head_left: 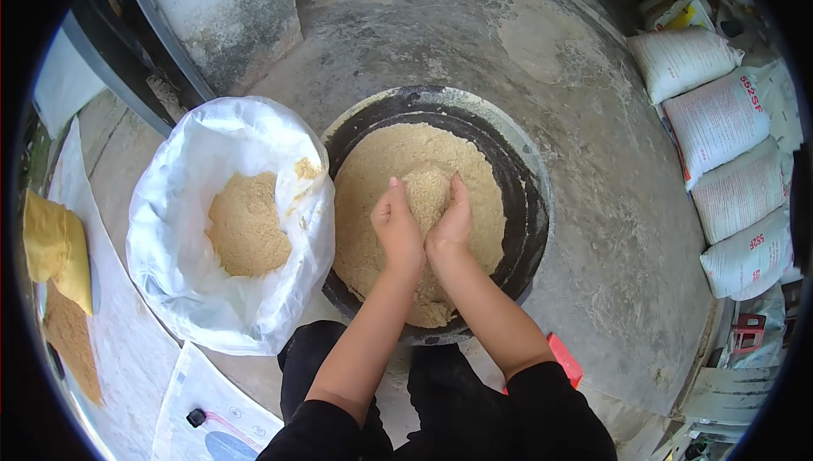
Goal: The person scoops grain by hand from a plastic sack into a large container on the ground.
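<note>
My left hand (397, 222) and my right hand (450, 217) are cupped together, wrists nearly touching, around a heap of coarse tan meal (426, 193). Both hold it over a wide, round black tub (527, 207) in the middle of the head view. More of the same-looking meal (368, 169) spreads across the tub's bottom, with a lumpy patch below my wrists. Left of the tub stands a white plastic bag (161, 232), its mouth wide, with tan meal (246, 224) inside. Some meal clings to the bag's inner right wall.
Several printed white sacks (716, 126) are stacked along the right side. A yellow sack (58, 245) and a brown pile (69, 338) lie at far left beside a white sheet (127, 292). Something red (566, 361) sits by my right forearm. A whitish block (224, 16) stands behind the bag.
</note>
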Motion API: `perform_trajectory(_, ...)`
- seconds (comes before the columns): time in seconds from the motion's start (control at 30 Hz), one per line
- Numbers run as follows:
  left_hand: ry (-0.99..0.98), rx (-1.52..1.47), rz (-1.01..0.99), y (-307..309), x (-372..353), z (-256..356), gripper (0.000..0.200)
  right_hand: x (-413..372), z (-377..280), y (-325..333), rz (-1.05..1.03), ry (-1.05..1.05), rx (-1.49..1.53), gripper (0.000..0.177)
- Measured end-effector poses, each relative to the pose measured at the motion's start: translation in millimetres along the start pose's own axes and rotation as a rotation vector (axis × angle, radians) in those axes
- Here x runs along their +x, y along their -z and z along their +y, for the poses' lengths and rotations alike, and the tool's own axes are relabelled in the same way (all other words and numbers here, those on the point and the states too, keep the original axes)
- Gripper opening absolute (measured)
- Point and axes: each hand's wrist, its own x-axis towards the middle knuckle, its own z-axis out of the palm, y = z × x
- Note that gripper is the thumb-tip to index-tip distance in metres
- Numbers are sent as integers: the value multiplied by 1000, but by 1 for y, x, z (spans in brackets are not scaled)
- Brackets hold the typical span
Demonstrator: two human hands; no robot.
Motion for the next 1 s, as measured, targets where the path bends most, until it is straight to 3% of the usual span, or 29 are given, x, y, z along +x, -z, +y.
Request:
perform_trajectory(0.07, -131, 200, -121, -3, -6, 35, 30, -30, -15, -38, -91, 8, -17, 37)
perform_trajectory(0.17, -274, 72, -85, -11, -15, 103, 29, -61, -12, -87, -261, -59, -19, 37)
perform_trajectory(0.3, -386, -55, -35, 30, -3, 170, 28, -98, 38, -137, -497, -72, -351, 39)
perform_trajectory(0.37, -553, 376, 148, 65, 16, 182, 30, -103, 74, -147, -712, 55, -604, 37)
perform_trajectory(0.4, -567, 374, 156, 78, 21, 186, 30, -95, 93, -146, -873, 86, -714, 37)
perform_trajectory(0.43, -552, 495, 194, 90, 26, 188, 32, -90, 103, -145, -886, 87, -708, 37)
perform_trajectory(0.5, -518, 728, 236, 104, 29, 193, 38, -92, 110, -148, -889, 405, -856, 34)
perform_trajectory(0.6, -623, 759, 145, 97, 20, 185, 38, -91, 80, -141, -891, 299, -700, 30)
perform_trajectory(0.63, -624, 761, 146, 88, 15, 181, 28, -90, 63, -136, -893, 357, -701, 27)
perform_trajectory(0.73, -750, 750, -32, 49, -12, 162, 26, -55, 27, -103, -801, 502, -713, 26)
perform_trajectory(0.8, -793, 761, -182, 29, -23, 135, 21, -27, 6, -67, -497, 361, -680, 27)
perform_trajectory(0.83, -702, 763, -268, 23, -26, 118, 21, -12, -1, -45, -457, 375, -680, 27)
perform_trajectory(0.9, -592, 762, -385, 20, -23, 76, 21, 19, -5, 9, -167, 243, -676, 33)
perform_trajectory(0.93, -435, 740, -445, 24, -15, 48, 23, 32, -1, 37, -136, 252, -675, 33)
perform_trajectory(0.97, -278, 718, -497, 30, -8, 20, 25, 45, 5, 67, 44, 204, -661, 36)
perform_trajectory(1.0, -264, 721, -516, 40, 0, -5, 25, 57, 13, 94, 220, 151, -638, 38)
